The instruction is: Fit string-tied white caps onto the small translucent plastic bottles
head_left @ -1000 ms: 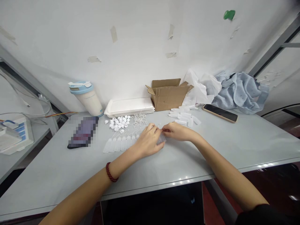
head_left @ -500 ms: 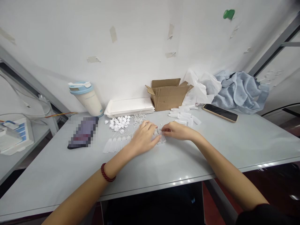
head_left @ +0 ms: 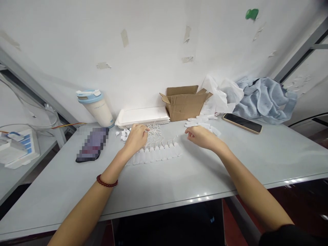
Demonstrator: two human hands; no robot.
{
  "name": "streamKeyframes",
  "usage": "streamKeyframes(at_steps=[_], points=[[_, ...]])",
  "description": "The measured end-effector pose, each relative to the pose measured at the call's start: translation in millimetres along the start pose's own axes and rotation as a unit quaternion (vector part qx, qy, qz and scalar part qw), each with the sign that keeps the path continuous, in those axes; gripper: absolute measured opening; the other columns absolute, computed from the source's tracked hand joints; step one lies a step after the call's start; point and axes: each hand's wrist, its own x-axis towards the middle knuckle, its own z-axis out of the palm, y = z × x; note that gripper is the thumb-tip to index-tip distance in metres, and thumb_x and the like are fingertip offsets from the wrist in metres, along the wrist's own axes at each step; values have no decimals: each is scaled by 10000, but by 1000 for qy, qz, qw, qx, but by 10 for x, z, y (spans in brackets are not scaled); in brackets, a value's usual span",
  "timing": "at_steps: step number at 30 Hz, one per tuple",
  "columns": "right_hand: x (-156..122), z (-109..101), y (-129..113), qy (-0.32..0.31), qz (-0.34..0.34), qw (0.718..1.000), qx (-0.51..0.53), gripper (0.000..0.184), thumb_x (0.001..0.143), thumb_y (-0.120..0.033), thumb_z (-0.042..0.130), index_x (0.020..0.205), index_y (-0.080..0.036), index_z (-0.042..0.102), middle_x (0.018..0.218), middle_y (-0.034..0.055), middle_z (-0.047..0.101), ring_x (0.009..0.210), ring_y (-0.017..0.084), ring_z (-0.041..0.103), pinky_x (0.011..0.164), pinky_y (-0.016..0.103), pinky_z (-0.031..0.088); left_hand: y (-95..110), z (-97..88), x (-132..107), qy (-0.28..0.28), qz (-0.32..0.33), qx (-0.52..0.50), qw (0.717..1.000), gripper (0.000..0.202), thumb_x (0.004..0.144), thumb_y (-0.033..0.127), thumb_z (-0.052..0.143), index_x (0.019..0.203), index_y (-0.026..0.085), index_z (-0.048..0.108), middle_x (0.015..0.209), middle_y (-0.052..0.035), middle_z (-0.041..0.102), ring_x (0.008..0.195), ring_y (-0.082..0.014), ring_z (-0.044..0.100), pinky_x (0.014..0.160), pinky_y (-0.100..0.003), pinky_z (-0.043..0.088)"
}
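Observation:
My left hand (head_left: 137,138) reaches over a pile of small white plastic pieces (head_left: 124,134), its fingers loosely bent and partly covering them. Nothing shows in its grasp. My right hand (head_left: 201,137) hovers at the near side of a heap of translucent plastic tags (head_left: 202,119), fingers bent with a small gap, nothing visible between them. Between the hands lies a row of translucent tags (head_left: 157,154) side by side, each with a thin white loop or string at its top. Behind the row are loose white strings (head_left: 154,130). My left forearm hides the row's left end.
Along the wall stand a tumbler (head_left: 96,107), a stack of white flat sheets or trays (head_left: 142,117), an opened cardboard box (head_left: 186,106), a white plastic bag (head_left: 220,95) and light blue cloth (head_left: 263,99). A phone (head_left: 242,123) lies right, a blurred dark item (head_left: 92,145) left.
My hands have moved apart from the row's right end: the left went left to the white pieces, the right moved toward the loose tags. The tag at the right end lies released.

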Motion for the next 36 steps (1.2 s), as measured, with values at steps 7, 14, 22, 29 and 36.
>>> streamKeyframes(at_steps=[7, 14, 22, 29, 36], points=[[25, -25, 62, 14, 38, 995, -92, 312, 793, -80, 507, 1071, -142, 633, 1109, 122, 640, 948, 240, 600, 655, 278, 362, -62, -4, -14, -30, 23, 3, 999, 330, 763, 63, 386, 835, 161, 693, 955, -75, 702, 1001, -277, 537, 915, -453, 446], [29, -8, 45, -23, 36, 994, -102, 308, 789, -57, 516, 1060, -145, 635, 1121, 117, 632, 987, 232, 589, 670, 276, 373, 1, 31, -52, -57, 65, 12, 996, 358, 749, 16, 379, 844, 161, 692, 941, -78, 679, 995, -271, 507, 895, -432, 462], [18, -31, 10, -20, 56, 989, -132, 367, 781, -11, 467, 1090, -130, 626, 1150, 151, 608, 987, 250, 588, 666, 289, 366, 55, 85, -6, -65, 129, 11, 989, 398, 772, 9, 385, 1015, 147, 667, 1093, -107, 637, 1071, -281, 461, 915, -466, 457], [24, -48, 23, -24, 73, 986, -147, 421, 769, 13, 453, 1136, -125, 608, 1152, 157, 598, 997, 255, 581, 674, 293, 366, 37, 156, 22, -95, 137, 53, 985, 398, 764, 2, 402, 983, 162, 693, 1127, -114, 622, 1097, -302, 464, 893, -492, 459], [30, -63, 60, -12, 79, 985, -153, 393, 788, 2, 451, 1126, -129, 603, 1149, 153, 596, 1004, 254, 578, 672, 293, 367, 25, 114, 17, -81, 128, 39, 988, 400, 734, -5, 403, 959, 151, 695, 1121, -121, 620, 1085, -295, 459, 913, -496, 458]])
